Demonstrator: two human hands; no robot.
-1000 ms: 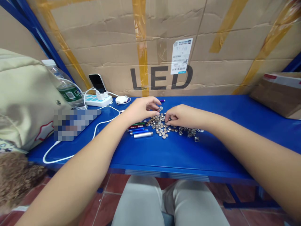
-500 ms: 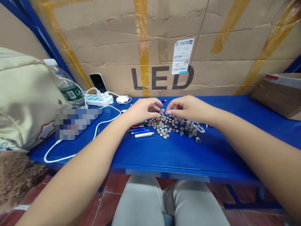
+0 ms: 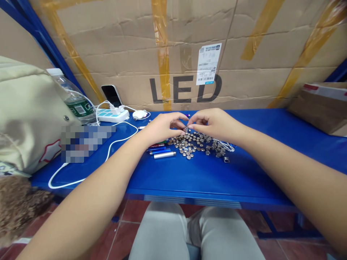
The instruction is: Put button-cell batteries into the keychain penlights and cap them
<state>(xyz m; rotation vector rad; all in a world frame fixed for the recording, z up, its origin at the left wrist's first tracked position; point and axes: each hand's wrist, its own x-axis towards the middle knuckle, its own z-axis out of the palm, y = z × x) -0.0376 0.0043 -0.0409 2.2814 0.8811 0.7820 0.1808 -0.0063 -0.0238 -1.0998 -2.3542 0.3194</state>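
Observation:
A heap of small silver button cells (image 3: pixel 193 145) lies on the blue table (image 3: pixel 206 173). Above its far edge my left hand (image 3: pixel 162 126) and my right hand (image 3: pixel 214 122) meet fingertip to fingertip, both pinched on a small silver piece (image 3: pixel 185 129) held between them. Left of the heap lie several thin metal tubes (image 3: pixel 162 151) in red, blue and silver, side by side.
A big cardboard box marked LED (image 3: pixel 187 54) forms the back wall. At the left stand a cream bag (image 3: pixel 27 115), a water bottle (image 3: pixel 73 97), a phone (image 3: pixel 111 95), a power strip (image 3: pixel 112 115) and a white cable (image 3: pixel 89 162). A brown box (image 3: pixel 320 108) sits at the right.
My right hand lifted off the heap of cells and moved up and left to meet my left hand, where both now pinch one small silver piece.

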